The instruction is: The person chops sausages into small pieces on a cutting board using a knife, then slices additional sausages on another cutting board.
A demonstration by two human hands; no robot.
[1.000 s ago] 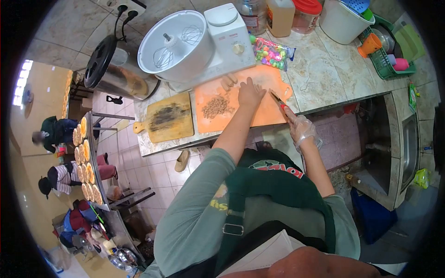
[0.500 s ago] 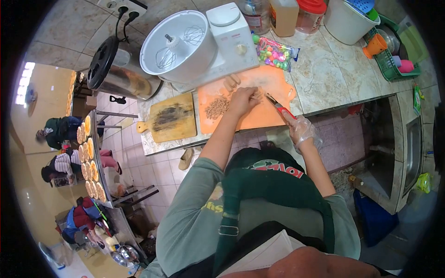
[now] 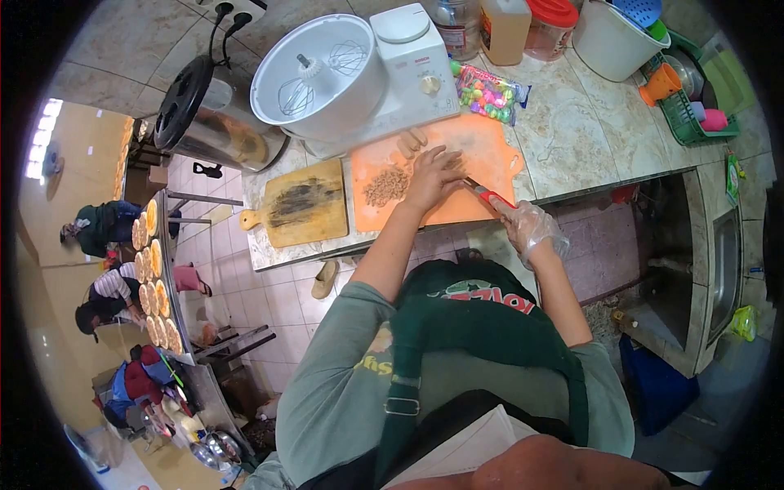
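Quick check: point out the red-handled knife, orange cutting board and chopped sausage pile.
Red-handled knife [image 3: 493, 198]: head view, on the handle's red front.
Orange cutting board [image 3: 492, 153]: head view, on its bare right-hand surface.
Chopped sausage pile [image 3: 386, 188]: head view, mid-heap.

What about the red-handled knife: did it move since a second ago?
Yes. Measured against the orange cutting board, the knife has shifted left and a little downward in the view.

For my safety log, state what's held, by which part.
The right grip holds a cutting tool by its red handle; whether the left grip holds anything cannot be told.
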